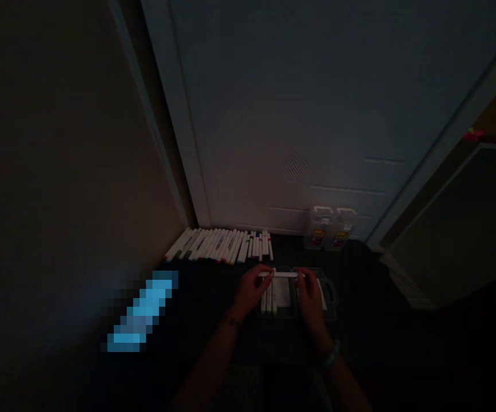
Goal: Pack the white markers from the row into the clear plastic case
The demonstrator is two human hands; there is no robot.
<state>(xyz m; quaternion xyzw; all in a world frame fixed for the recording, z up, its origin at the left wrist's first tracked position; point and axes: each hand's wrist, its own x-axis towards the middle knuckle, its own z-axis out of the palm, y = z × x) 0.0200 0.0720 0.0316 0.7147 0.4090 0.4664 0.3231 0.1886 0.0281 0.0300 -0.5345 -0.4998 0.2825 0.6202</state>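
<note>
Marker [288,274]: level over the open case [285,312].
Left hand [254,287]: pinching one end.
Right hand [310,290]: gripping the other!
Danger: uneven release could drop it askew, in this gloom.

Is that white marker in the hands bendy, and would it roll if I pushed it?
The white marker is probably stiff: it looks straight between the left hand and right hand. It's likely light, being slim. It might roll, being rod-shaped.

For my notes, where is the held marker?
In the head view, the marker is low, right of centre, between left hand and right hand, over the open case.
</note>
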